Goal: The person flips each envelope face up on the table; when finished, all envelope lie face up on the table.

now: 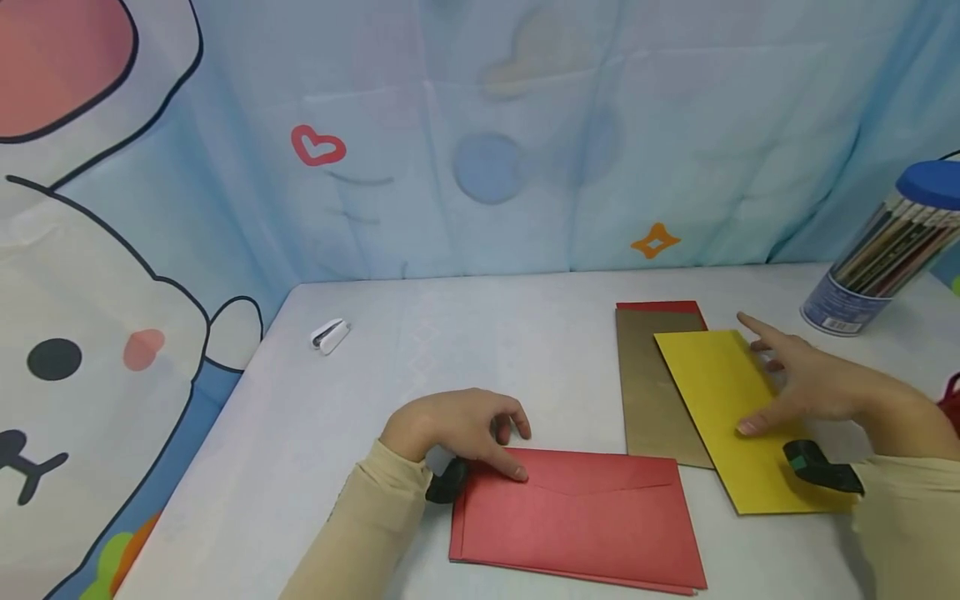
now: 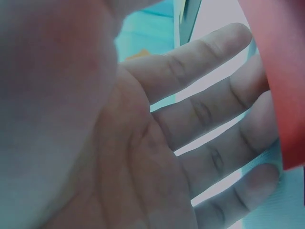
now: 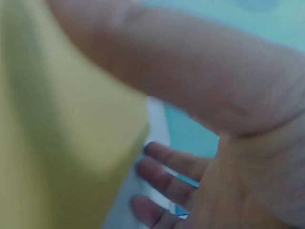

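**Envelopes on a white table**

White table [image 1: 465, 350], cartoon curtain [image 1: 525, 125] behind. Left hand [image 1: 457, 429], fingers loosely spread, touches red envelope [image 1: 585, 521] at its near corner. Right hand [image 1: 817, 383], fingers straight, rests on yellow envelope [image 1: 731, 408], which overlaps a brown envelope [image 1: 648, 392].

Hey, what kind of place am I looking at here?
Probably a craft or stationery table: coloured envelopes, red and yellow, a tub of coloured pencils and a small stapler, with a cartoon cloth backdrop.
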The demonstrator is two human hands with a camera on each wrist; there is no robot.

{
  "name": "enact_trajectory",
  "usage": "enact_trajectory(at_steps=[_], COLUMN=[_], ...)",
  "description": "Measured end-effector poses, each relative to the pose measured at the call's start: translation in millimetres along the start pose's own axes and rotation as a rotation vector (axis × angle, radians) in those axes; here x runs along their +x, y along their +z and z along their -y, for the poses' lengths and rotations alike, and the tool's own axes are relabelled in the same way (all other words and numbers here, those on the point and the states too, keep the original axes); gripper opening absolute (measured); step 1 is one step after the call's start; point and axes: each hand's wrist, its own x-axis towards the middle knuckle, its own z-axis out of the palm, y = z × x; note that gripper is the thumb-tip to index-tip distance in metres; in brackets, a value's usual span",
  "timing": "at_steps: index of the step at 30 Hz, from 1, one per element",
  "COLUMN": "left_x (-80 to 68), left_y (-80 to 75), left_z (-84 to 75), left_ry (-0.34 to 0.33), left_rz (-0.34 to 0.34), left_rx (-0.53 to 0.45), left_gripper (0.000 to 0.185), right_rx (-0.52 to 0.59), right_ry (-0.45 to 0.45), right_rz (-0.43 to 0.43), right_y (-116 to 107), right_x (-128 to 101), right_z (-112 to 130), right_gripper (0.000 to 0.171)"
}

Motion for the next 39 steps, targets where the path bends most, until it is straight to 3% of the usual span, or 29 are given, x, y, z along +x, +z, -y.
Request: enact_trajectory(at_steps=[8,15,20,28,34,39], left_x=[1.1,2.4,4.3,4.5,4.4,4.7], left_y=[-1.0,-2.9,-3.9,-5.9,-6.7,-7.2], left_z=[3.5,10.1,14.9,17.8,17.5,17.3], left_ry=[0.012,0.048,0.105,0.192,0.198,0.202], left_rz=[-0.010,-0.047,-0.038,-0.025,-0.036,-0.050], left_rx=[-0.012,-0.076,-0.132,-0.273,-0.286,-0.272], left_gripper=[0.038,0.048,0.053,0.064,0.068,0.070], right_rx=[-0.019,-0.037,0.003,0.079,0.151,0.283], right_ry=[0.046,0.194,0.263,0.174,0.133,0.115], right_rz=[-0.044,-0.035,-0.032,-0.064,-0.063,-0.153], right_y=[4,3,2,-2,-11,-15], right_x=[4,4,5,5,3,1], right_z=[4,7,10,9,15,20], right_gripper=[0.155,0.161,0.155,0.149,0.113,0.098])
